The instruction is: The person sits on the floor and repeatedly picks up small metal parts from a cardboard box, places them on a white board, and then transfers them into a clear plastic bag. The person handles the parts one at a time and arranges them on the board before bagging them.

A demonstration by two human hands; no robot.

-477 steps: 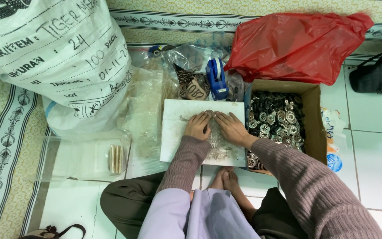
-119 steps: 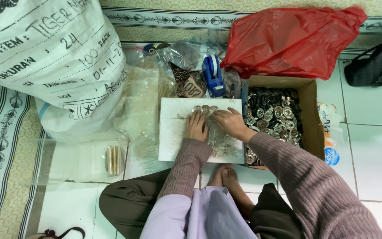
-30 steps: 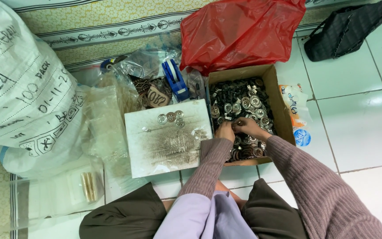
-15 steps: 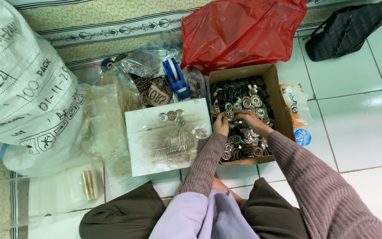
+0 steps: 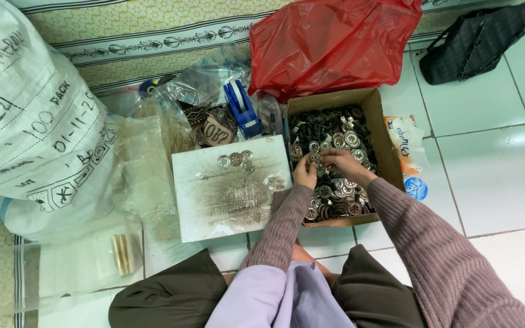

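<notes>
We see a small round metal piece pinched between the fingertips of both hands, just above the near-left part of the cardboard box. The left hand grasps it from the left, the right hand from the right. The box is full of similar metal pieces. Just left of the box lies a smudged white board bearing a few pieces. Behind the box sits a red plastic bag; far left of it, a large white sack.
</notes>
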